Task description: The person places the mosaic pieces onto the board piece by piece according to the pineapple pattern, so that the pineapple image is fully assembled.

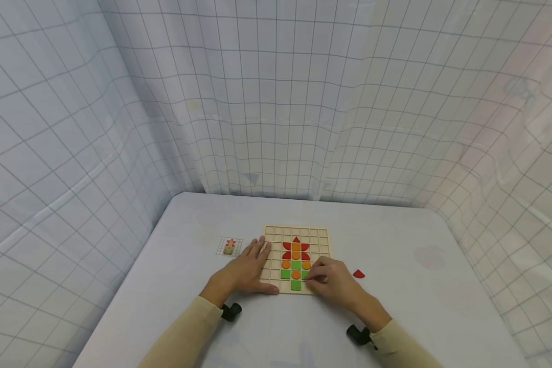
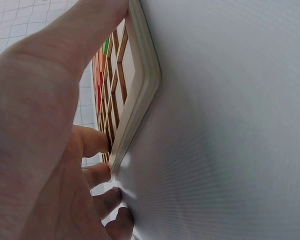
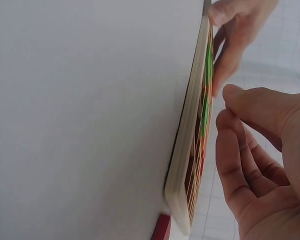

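Observation:
A wooden grid board lies on the table, with red, orange and green flat pieces set in its cells. My left hand rests along its left side, fingers extended and thumb at the near edge. Over the lower right of the pattern is my right hand, beside a green square. In the right wrist view, that hand's thumb and index fingertips meet just off the board's face, with nothing visible between them. A loose red fan-shaped piece lies right of the board.
A small pattern card with a coloured figure on a grid lies left of the board. White cloth covers the table, and checked curtains hang at the back and both sides.

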A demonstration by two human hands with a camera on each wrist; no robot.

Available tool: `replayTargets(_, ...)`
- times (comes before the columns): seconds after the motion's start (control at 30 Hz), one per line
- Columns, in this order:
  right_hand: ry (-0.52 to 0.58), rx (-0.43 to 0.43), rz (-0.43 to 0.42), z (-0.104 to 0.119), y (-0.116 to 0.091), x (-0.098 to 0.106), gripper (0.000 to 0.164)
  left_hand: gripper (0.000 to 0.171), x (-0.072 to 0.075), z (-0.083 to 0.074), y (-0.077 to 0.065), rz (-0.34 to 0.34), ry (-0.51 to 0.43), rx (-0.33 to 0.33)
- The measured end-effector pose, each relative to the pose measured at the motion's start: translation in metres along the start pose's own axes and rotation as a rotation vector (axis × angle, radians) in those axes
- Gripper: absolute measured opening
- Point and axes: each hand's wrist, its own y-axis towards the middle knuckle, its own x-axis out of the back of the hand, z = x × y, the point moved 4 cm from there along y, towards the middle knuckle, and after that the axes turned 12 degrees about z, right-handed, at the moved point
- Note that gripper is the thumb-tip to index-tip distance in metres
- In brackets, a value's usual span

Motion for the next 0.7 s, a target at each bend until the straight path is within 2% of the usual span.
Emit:
replayTargets(0.43,-0.023,-0.112,-0.121,-0.031,-0.032,0.028,0.022,0.136,0.002,-0.003,-0.002,-0.01,-0.014,-0.02)
replayTargets(0.7,-0.043,-0.294,-0.121,-0.059,-0.054,0.04,0.035,0.136,0.0,0.0,0.0,-0.006,-0.011,-0.009)
